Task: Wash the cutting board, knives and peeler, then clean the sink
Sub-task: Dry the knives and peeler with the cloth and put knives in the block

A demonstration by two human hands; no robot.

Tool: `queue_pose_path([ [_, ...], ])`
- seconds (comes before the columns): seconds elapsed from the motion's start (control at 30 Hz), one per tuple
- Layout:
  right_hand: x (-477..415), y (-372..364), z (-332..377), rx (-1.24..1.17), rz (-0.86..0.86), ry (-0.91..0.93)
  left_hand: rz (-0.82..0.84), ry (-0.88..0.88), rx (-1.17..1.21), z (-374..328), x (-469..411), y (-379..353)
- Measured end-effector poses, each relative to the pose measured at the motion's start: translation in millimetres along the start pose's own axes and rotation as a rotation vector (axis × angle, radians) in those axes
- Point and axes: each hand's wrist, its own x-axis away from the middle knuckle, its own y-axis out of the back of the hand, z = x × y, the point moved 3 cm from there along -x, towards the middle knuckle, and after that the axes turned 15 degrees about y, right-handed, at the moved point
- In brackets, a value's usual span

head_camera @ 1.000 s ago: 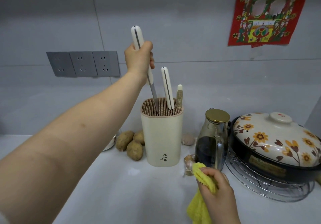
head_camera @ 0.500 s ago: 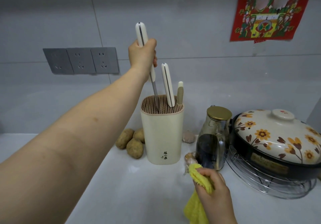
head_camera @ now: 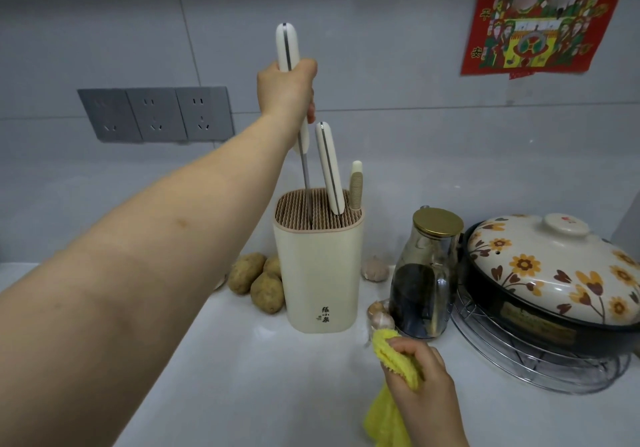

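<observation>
Head view: knife (head_camera: 286,44) more upright in block (head_camera: 317,273)

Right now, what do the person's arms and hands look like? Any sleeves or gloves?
No sleeves or gloves. The left arm is bare to the picture's edge, with a small mark on the forearm. The left hand and right hand show no rings, and neither wrist has a watch or band.

I note: white-handled knife (head_camera: 287,48) near upright in left hand (head_camera: 287,94), blade tip in knife block (head_camera: 318,273) slots; second knife (head_camera: 329,166) seated alongside, tilted; ribbed-handled tool (head_camera: 356,186) at the block's right corner.
</observation>
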Motion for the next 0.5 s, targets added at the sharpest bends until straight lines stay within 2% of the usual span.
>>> queue_pose_path([
  [0.27,-6,16,-5,0.032,-0.109,0.015,-0.010,0.045,0.093,-19,-6,12],
  [0.5,-5,5,-3,-0.012,-0.030,0.019,0.018,0.027,0.127,4,-3,16],
])
